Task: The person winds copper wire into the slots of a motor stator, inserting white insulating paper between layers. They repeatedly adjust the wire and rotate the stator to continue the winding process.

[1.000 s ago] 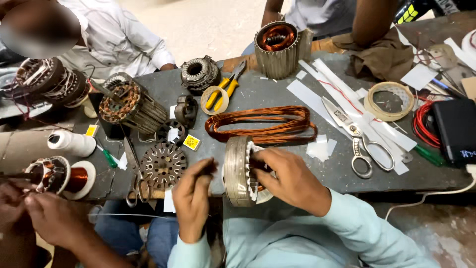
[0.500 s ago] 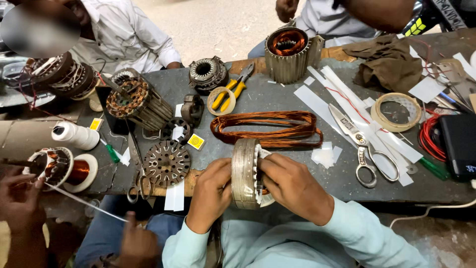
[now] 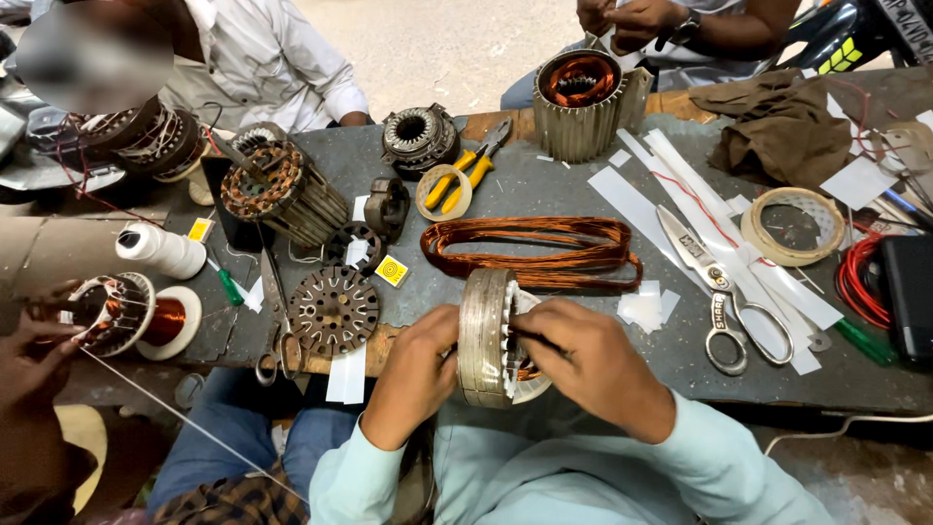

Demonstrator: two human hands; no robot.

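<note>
A round metal motor stator [image 3: 486, 335] stands on edge at the near rim of the dark workbench [image 3: 583, 199]. My left hand [image 3: 413, 374] grips its left side. On its right face, my right hand [image 3: 588, 365] is closed with the fingers pressed into the slots, where white paper liners and a bit of copper wire show. A long coil of copper wire [image 3: 533, 251] lies on the bench just beyond the stator. Both sleeves are pale blue.
Scissors [image 3: 724, 311], white paper strips [image 3: 680, 194], a tape roll [image 3: 792, 226] and yellow pliers [image 3: 462, 175] lie on the bench with other stators [image 3: 578, 102] and a slotted disc [image 3: 335, 311]. Another person's hand [image 3: 34, 355] works a winding at left; two more people sit across.
The view has shifted slightly, so the stator and my hands sit a bit lower and further right. My grip on the stator is the same. The person at left has drawn a thread taut.
</note>
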